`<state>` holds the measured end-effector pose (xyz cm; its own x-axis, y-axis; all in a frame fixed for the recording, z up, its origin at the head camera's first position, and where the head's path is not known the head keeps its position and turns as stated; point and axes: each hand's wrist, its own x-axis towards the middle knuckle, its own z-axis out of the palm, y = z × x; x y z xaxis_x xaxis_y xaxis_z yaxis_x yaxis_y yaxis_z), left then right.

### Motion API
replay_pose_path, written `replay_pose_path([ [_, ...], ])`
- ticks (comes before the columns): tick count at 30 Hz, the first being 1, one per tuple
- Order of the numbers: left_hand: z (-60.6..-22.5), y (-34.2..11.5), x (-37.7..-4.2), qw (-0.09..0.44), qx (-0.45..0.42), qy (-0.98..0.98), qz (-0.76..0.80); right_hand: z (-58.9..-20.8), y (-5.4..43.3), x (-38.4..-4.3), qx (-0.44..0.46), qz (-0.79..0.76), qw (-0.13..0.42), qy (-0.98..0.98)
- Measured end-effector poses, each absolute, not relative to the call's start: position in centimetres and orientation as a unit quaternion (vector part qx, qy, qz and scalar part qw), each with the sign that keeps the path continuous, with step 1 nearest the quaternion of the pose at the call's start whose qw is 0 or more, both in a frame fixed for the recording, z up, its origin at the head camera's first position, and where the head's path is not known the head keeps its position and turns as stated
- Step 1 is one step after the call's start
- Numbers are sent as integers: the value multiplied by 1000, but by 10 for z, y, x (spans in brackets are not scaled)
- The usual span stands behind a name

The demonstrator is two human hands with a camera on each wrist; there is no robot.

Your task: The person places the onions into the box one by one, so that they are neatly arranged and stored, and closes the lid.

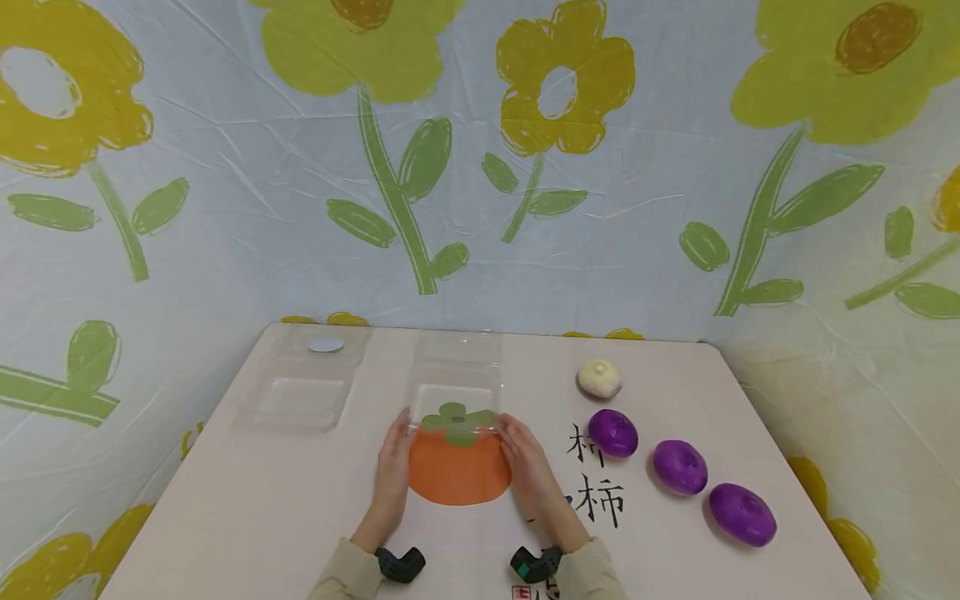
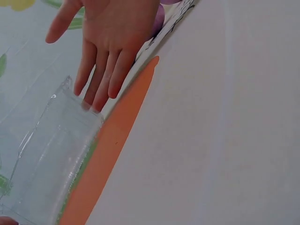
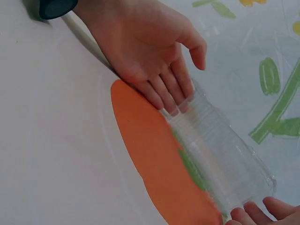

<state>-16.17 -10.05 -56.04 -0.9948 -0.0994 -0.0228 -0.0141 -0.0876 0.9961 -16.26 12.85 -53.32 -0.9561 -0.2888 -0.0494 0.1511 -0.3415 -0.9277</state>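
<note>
In the head view, a clear plastic clamshell box (image 1: 457, 396) stands with its lid raised back, at the top of a printed orange persimmon (image 1: 460, 479). My left hand (image 1: 392, 467) touches the box's left side. Against the right side rest the straight fingers of my right hand (image 1: 531, 467). The right wrist view shows its thumb held off the clear box (image 3: 225, 145), with a few left fingertips (image 3: 253, 212) near the opposite edge. From the left wrist, the same box (image 2: 51, 154) spans between the two hands, and nothing shows inside it.
Another clear plastic box (image 1: 300, 408) lies unfolded at the back left, a white oval (image 1: 326, 344) in its lid. On the right, a garlic-like white bulb (image 1: 599, 378) and purple onion-like vegetables (image 1: 679, 467) form a slanting row. A flowered cloth (image 1: 480, 275) hangs behind the table.
</note>
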Motion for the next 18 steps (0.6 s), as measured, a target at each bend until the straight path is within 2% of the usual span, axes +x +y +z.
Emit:
replay_pose_path([
  [14, -571, -89, -165, 21, -13, -697, -716, -546, 148, -179, 27, -779, 14, 626],
  [18, -553, -88, -156, 23, -30, -718, -695, -552, 153, -182, 36, -780, 2, 624],
])
